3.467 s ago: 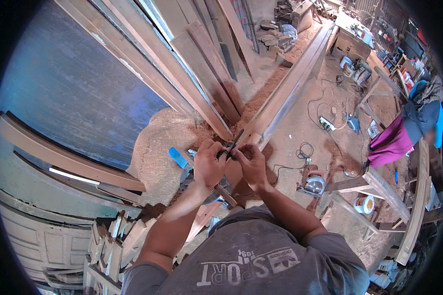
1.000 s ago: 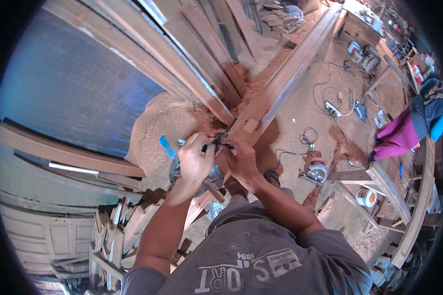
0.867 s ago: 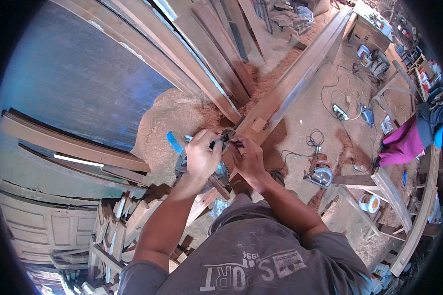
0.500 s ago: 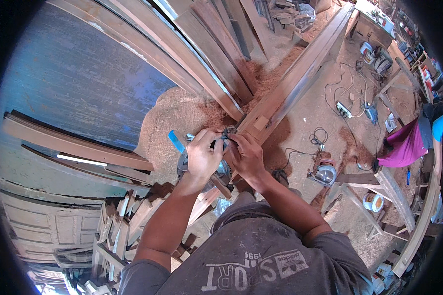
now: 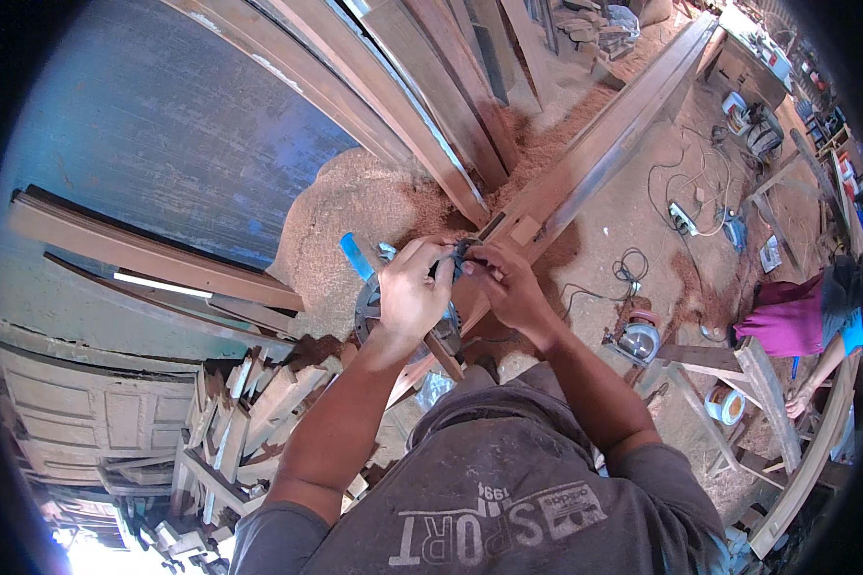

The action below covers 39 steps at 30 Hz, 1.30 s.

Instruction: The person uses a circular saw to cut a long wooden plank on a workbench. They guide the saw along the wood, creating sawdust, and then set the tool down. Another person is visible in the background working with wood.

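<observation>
My left hand (image 5: 417,292) and my right hand (image 5: 503,283) meet at the near end of a long wooden beam (image 5: 609,144), both with fingers closed on a small dark metal piece (image 5: 460,254), whose detail I cannot make out. A dark rod (image 5: 491,226) slants up from beside it along the beam's end. Below and left of my fingers is a round metal machine part (image 5: 367,311), partly hidden by my left hand, with a blue piece (image 5: 359,255) beside it.
Upright boards (image 5: 431,105) lean at a blue panel (image 5: 182,134); offcuts (image 5: 249,412) are piled lower left. A circular saw (image 5: 640,340), cords (image 5: 628,273) and a white bucket (image 5: 724,405) lie rightward by a trestle (image 5: 767,402). Another person's hand (image 5: 798,402) reaches down at the far right.
My hands have shifted slightly up and rightward, still together on the dark piece. At the far right, another person's bare arm has come into sight beside the purple and blue cloth, reaching downward.
</observation>
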Available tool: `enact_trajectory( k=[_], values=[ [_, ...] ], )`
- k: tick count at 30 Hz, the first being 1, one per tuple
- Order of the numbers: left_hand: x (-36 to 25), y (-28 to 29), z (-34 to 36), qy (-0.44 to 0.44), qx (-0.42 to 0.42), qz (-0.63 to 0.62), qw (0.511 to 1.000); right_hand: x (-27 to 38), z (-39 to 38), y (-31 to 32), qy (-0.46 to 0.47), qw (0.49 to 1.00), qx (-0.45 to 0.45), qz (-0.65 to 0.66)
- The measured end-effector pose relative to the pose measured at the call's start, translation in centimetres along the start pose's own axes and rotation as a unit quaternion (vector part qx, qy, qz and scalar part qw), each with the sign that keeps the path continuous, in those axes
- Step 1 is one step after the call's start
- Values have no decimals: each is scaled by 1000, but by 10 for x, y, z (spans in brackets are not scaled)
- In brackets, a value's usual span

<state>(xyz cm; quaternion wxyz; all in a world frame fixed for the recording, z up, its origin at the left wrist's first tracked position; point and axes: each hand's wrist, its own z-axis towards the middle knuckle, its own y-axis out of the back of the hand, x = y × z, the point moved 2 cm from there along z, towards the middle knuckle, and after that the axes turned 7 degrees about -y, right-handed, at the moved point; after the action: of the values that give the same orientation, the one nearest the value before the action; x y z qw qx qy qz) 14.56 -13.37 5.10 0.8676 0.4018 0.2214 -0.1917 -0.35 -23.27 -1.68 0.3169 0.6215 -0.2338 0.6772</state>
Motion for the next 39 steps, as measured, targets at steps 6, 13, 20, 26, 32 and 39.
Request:
enact_trajectory(
  k=[6,13,20,26,32,39],
  values=[
    [9,-3,4,36,-1,-61,997,0,10,14,-2,997,71,-36],
    [19,2,13,54,56,-68,995,4,-9,-11,129,971,-153,-132],
    [24,6,11,47,75,-63,994,-17,-17,-12,66,982,-171,-36],
    [39,23,47,8,254,-20,967,-72,-44,-17,-225,964,3,143],
    [56,29,49,103,446,156,875,-91,-83,-50,-338,894,260,136],
    [73,38,13,333,243,170,895,-84,-58,-25,-492,733,44,469]
  ],
)
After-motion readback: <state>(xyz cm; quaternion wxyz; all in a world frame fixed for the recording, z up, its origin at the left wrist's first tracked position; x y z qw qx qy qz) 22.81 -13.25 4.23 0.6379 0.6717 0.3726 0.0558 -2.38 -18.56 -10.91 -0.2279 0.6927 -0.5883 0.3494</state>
